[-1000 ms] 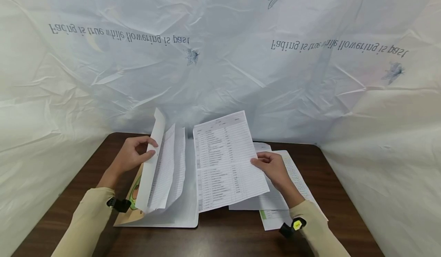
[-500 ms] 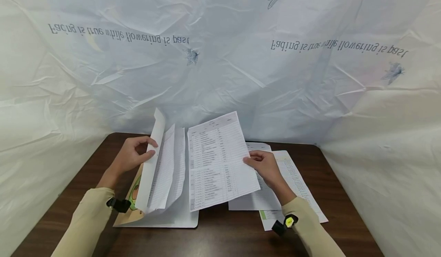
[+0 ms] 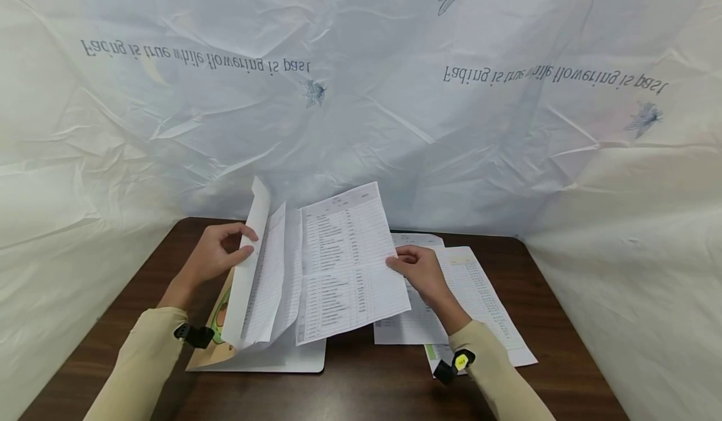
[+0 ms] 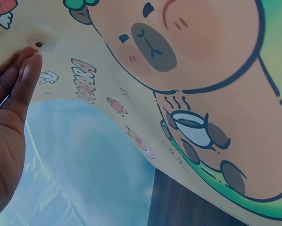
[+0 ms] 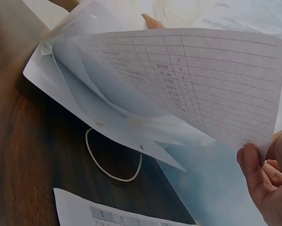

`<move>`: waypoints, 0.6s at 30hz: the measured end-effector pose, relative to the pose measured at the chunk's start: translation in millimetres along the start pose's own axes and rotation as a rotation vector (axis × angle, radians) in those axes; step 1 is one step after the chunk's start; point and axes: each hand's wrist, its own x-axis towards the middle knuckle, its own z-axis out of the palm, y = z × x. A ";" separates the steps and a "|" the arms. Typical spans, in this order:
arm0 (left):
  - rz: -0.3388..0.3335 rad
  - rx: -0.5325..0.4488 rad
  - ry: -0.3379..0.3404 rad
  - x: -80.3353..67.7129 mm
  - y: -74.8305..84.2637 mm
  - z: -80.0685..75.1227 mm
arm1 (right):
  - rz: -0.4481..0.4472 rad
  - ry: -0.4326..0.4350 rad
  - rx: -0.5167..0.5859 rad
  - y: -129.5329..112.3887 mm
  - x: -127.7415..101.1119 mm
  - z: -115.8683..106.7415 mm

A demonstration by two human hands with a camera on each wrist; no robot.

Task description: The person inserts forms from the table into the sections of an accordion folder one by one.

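A document folder [image 3: 287, 363] with a cartoon animal printed on its cover [image 4: 202, 56] stands opened on the table, several sheets fanned inside. My left hand [image 3: 214, 253] pinches the raised edge of the cover between thumb and fingers. In the left wrist view its fingertips lie beside a round fastener [image 4: 39, 44]. My right hand [image 3: 423, 274] pinches the right edge of a printed sheet [image 3: 350, 270] with ruled rows. That sheet tilts up, its left edge against the folder's inner pages. Whether it is tucked in among them is hidden.
On the table [image 3: 361, 396], right of the folder, lie two overlapping printed papers, a nearer sheet [image 3: 403, 333] and a farther sheet [image 3: 479, 296]. An elastic loop [image 5: 127, 180] sticks out from the folder's edge. A wrinkled white sheet curtain [image 3: 361, 126] surrounds the table.
My right hand has moved left with the printed sheet, bringing its left edge up to the folder's pages. More of the papers at right shows. The left hand has stayed still.
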 end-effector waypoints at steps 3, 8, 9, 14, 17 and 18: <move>0.002 0.001 0.003 -0.7 -1.2 0.1 | 0.007 -0.004 0.016 1.1 -0.4 5.0; 0.006 0.003 0.009 -1.0 -1.6 -0.1 | 0.017 0.005 0.031 1.1 -2.2 14.2; 0.007 0.002 0.010 -1.1 -1.4 -0.2 | 0.015 0.008 0.031 2.1 -2.0 16.1; 0.009 0.002 0.007 -1.0 -0.1 -0.8 | 0.018 0.030 0.041 3.5 -3.6 25.0; 0.018 0.009 0.004 -1.3 1.0 -1.4 | 0.029 0.032 0.050 3.6 -4.8 29.9; 0.019 0.010 0.004 -1.4 1.3 -1.6 | 0.030 0.032 0.047 3.6 -5.2 31.4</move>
